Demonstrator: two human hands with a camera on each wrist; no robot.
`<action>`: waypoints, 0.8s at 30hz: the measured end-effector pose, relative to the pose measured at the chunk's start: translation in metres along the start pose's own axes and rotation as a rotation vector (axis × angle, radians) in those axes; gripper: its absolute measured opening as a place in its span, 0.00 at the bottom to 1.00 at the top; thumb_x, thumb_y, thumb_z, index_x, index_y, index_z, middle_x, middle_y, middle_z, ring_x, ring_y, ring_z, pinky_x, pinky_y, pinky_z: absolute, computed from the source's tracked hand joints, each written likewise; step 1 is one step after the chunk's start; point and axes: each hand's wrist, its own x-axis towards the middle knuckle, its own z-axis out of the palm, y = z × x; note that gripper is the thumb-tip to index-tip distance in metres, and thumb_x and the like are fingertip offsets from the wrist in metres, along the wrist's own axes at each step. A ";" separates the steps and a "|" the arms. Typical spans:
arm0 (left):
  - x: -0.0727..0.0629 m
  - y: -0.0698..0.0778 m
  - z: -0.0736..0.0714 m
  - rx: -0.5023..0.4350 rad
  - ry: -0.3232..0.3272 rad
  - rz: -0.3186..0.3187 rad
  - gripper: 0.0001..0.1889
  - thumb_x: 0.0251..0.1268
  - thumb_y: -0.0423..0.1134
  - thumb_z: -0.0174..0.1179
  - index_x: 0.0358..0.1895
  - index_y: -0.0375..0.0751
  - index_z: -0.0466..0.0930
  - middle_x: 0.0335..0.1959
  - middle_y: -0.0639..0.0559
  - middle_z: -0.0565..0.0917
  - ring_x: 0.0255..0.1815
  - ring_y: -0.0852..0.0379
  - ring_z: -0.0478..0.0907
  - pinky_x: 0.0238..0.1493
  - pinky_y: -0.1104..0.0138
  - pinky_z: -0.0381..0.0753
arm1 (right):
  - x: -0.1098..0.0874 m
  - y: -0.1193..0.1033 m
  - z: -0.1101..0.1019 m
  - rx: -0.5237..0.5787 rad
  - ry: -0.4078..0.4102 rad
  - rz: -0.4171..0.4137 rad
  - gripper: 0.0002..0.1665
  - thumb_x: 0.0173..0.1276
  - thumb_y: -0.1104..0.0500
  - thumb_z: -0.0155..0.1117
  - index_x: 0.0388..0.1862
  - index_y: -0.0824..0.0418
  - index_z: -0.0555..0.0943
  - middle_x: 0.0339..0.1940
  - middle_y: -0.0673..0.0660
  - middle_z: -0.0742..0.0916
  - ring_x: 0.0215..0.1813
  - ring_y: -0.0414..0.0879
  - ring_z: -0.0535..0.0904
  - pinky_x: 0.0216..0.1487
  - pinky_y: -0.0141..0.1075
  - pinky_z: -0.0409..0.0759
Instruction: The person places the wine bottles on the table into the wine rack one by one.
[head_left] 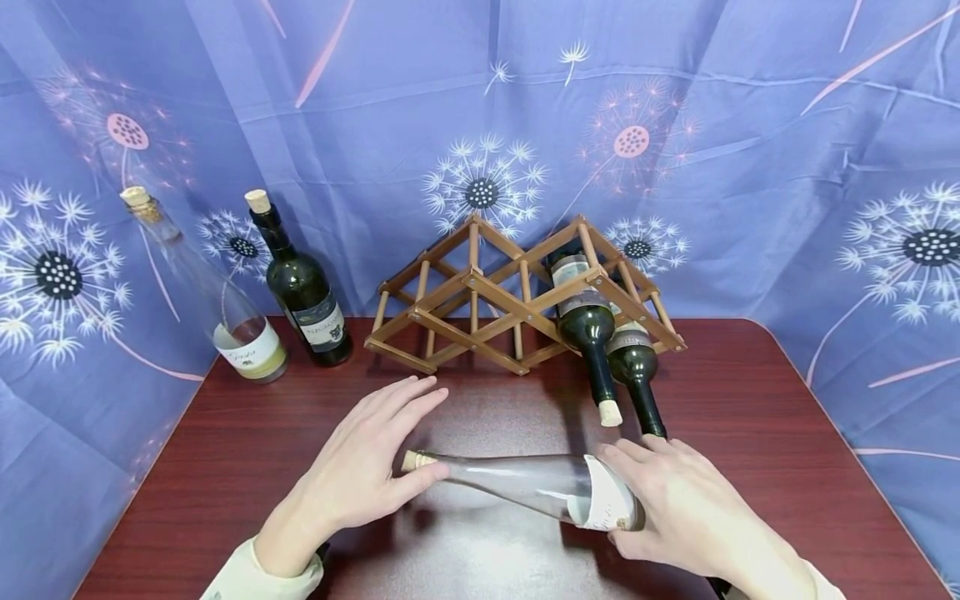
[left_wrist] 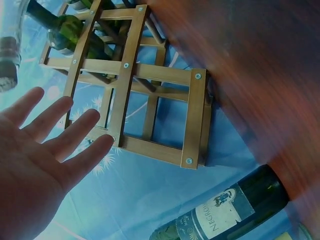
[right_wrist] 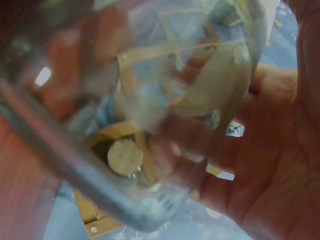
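Your right hand (head_left: 678, 504) clamps the clear bottle (head_left: 525, 481) near its base, left hand (head_left: 360, 467) splayed; a slackened grip could drop it!

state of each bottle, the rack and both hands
Held clear bottle: sideways, corked
Right hand: gripping that bottle's base
Left hand: fingers extended
Other clear bottle: upright, corked
Standing dark bottle: upright, corked
Rack: holding two bottles
Left racked bottle: neck outward, corked
Right racked bottle: neck outward
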 end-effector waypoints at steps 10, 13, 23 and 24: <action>0.000 0.008 0.002 0.065 -0.067 -0.009 0.44 0.57 0.73 0.71 0.73 0.53 0.78 0.70 0.57 0.79 0.66 0.55 0.79 0.62 0.51 0.80 | 0.011 -0.008 0.016 -0.026 0.063 -0.018 0.46 0.42 0.40 0.83 0.62 0.54 0.83 0.47 0.43 0.85 0.43 0.45 0.78 0.42 0.44 0.77; 0.001 0.010 0.004 0.066 -0.076 0.006 0.42 0.55 0.71 0.74 0.70 0.51 0.81 0.65 0.59 0.81 0.60 0.59 0.81 0.57 0.54 0.82 | 0.014 -0.010 0.021 -0.040 0.092 -0.022 0.47 0.42 0.39 0.82 0.63 0.54 0.83 0.47 0.43 0.86 0.45 0.47 0.79 0.40 0.43 0.75; 0.000 0.015 0.008 0.062 -0.113 0.023 0.36 0.60 0.67 0.73 0.68 0.52 0.82 0.55 0.61 0.86 0.49 0.59 0.85 0.49 0.57 0.86 | 0.025 -0.015 0.034 -0.041 0.136 -0.056 0.47 0.42 0.40 0.82 0.63 0.55 0.82 0.50 0.47 0.87 0.44 0.51 0.81 0.43 0.46 0.77; -0.001 0.015 0.008 0.066 -0.120 0.021 0.36 0.61 0.67 0.73 0.67 0.52 0.83 0.54 0.61 0.86 0.48 0.59 0.86 0.48 0.57 0.86 | 0.025 -0.016 0.034 -0.042 0.134 -0.054 0.47 0.43 0.40 0.82 0.63 0.56 0.82 0.50 0.47 0.87 0.44 0.52 0.82 0.44 0.47 0.77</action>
